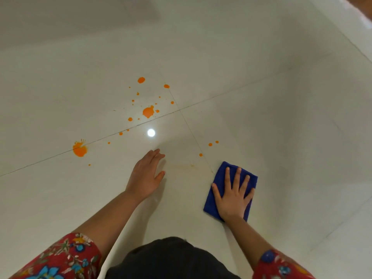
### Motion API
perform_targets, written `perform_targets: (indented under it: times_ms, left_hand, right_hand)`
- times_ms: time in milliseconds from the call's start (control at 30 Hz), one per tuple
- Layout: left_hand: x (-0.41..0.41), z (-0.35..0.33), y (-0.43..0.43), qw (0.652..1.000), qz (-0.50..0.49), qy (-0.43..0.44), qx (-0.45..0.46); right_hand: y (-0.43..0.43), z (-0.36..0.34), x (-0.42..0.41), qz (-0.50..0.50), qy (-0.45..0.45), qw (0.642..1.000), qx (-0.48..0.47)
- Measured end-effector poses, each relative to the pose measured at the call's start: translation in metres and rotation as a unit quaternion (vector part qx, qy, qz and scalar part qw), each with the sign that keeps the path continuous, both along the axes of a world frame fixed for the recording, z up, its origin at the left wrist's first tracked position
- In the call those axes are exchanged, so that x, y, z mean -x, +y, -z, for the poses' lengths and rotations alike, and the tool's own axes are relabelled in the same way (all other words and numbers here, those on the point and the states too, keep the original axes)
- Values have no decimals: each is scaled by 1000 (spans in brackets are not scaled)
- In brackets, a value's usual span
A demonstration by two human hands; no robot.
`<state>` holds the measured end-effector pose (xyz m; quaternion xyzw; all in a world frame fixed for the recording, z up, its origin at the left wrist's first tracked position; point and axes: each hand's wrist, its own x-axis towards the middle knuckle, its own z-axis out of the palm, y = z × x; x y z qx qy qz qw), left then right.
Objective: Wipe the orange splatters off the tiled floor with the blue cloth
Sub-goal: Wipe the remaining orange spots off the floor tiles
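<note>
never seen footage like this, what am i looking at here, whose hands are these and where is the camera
There is no machine here: a person wears one camera on the head, looking down at their own hands. The right hand lies flat, fingers straight, on a folded blue cloth on the pale tiled floor. The left hand is open and holds nothing. Ahead of it lie orange splatters, not yet wiped. The white dot is a light's reflection.

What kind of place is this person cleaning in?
Likely an indoor room, perhaps a home: large glossy off-white floor tiles with thin grout lines, a lamp's round bright reflection, and a folded blue cloth under the right hand.
</note>
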<state>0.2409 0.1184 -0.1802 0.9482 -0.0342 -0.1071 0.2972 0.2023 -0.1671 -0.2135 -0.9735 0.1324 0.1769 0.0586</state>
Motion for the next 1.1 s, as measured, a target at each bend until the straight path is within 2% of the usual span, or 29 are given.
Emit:
perform_targets:
  times_ms: [200, 300, 400, 500, 567, 633, 667, 733, 800, 833, 900, 967, 1033, 1067, 1100]
  left_hand:
    - [-6, 18, 31, 994, 21, 43, -103]
    - [-9, 24, 42, 991, 11, 43, -127]
    - [-3, 30, 53, 987, 11, 74, -142]
    - [-1, 36, 57, 986, 19, 72, -149]
    - [-2, 38, 56, 988, 15, 63, -139]
    - [-2, 37, 54, 989, 11, 60, -133]
    - [-2, 36, 54, 989, 12, 62, -134]
    - [-2, 36, 54, 988, 12, 65, -136]
    - [-2, 36, 56, 989, 11, 58, -133]
    - [-1, 36, 56, 990, 9, 54, -128]
    - [-1, 35, 58, 990, 8, 58, -126]
    - [-1, 36, 56, 990, 7, 59, -131]
    - [-1, 34, 54, 989, 5, 59, -137]
    - [-1, 32, 53, 988, 5, 61, -138]
    - [-2, 31, 52, 989, 4, 65, -136]
  right_hand:
    - [-3, 13, -110, 51, -70, 996, -1]
    - [22, 17, -131, -60, -95, 994, -4]
    - [14, 17, -80, -166, -84, 982, -21]
    - [-19, 11, -70, -79, -83, 993, -24]
    - [-15, 9, -111, 19, -95, 995, -11]
    - [14, 11, -155, 49, -105, 993, -11]
    - [35, 11, -166, 19, -107, 994, -17]
    - [73, 15, -157, -110, -117, 987, -28]
    - [83, 14, -112, -233, -107, 965, -49]
    - [73, 14, -88, -262, -104, 958, -48]
    - [38, 13, -56, -226, -106, 968, -17]
    - [11, 14, -69, -98, -106, 989, 10]
    - [20, 16, -113, 6, -102, 995, 11]
    - [38, 17, -134, 21, -104, 994, -3]
    - [63, 15, -146, -5, -112, 994, -15]
